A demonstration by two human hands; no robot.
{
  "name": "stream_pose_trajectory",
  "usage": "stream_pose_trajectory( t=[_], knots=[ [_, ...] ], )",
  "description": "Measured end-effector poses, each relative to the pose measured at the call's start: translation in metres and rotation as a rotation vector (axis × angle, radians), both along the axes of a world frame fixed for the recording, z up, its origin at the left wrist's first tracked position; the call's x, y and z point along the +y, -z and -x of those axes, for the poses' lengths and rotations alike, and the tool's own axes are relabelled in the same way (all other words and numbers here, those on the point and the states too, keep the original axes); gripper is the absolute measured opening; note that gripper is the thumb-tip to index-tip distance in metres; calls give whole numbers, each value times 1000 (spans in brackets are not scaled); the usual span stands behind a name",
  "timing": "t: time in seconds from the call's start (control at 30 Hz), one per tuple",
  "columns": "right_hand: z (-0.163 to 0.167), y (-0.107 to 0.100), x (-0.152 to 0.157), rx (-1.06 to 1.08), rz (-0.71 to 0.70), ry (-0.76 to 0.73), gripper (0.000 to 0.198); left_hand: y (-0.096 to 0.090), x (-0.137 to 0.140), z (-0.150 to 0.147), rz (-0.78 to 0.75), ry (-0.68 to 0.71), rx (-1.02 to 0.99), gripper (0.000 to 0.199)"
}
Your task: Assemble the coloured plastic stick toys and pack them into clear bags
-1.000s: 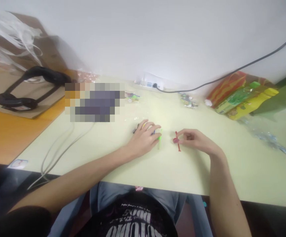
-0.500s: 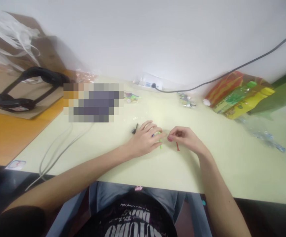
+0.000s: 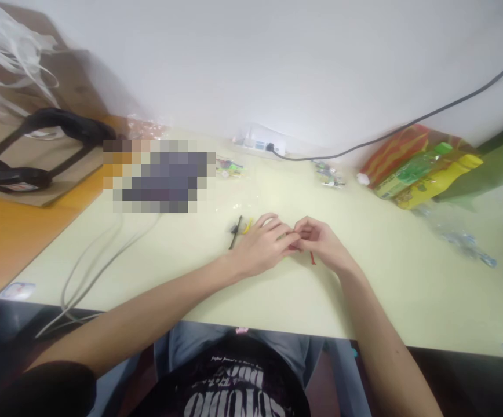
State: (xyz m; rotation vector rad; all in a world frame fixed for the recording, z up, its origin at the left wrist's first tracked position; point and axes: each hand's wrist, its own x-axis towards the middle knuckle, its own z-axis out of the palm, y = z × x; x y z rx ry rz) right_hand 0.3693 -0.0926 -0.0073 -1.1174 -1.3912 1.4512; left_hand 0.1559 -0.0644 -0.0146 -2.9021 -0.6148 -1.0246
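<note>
Over the middle of the table, my left hand (image 3: 269, 243) has its fingers bent and drawn together, their tips meeting those of my right hand (image 3: 323, 244). My right hand is closed in a pinch. Whatever sits between the fingertips is too small and covered to name. Just below the right fingers lies a thin red plastic piece (image 3: 313, 258). A yellow curved piece (image 3: 247, 226) and a thin black rod (image 3: 235, 234) lie left of my left hand, the rod beside a small dark part. My left hand covers the table beneath it.
Bagged small coloured parts (image 3: 229, 168) and another such packet (image 3: 328, 174) lie farther back. A white power strip (image 3: 260, 139) with a dark cable (image 3: 364, 150) stands by the wall. Bottles (image 3: 438, 182) lie at right, a black frame-like device (image 3: 38, 150) at left.
My left hand has moved right, and its fingertips now meet my right hand's. The yellow piece and more of the black rod have come into sight. The red piece stays put.
</note>
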Motion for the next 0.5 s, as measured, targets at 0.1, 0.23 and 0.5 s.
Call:
stream_pose_trajectory(
  t=[0.1, 0.23, 0.5],
  knots=[
    [1, -4, -1, 9, -3, -81, 39, 2, -2, 6, 23, 19, -36, 17],
    [-12, -12, -3, -116, -76, -4, 34, -2, 0, 10, 45, 46, -100, 13],
    [-44, 3, 0, -821, -63, 141, 43, -1, 13, 16, 87, 110, -191, 17]
  ],
)
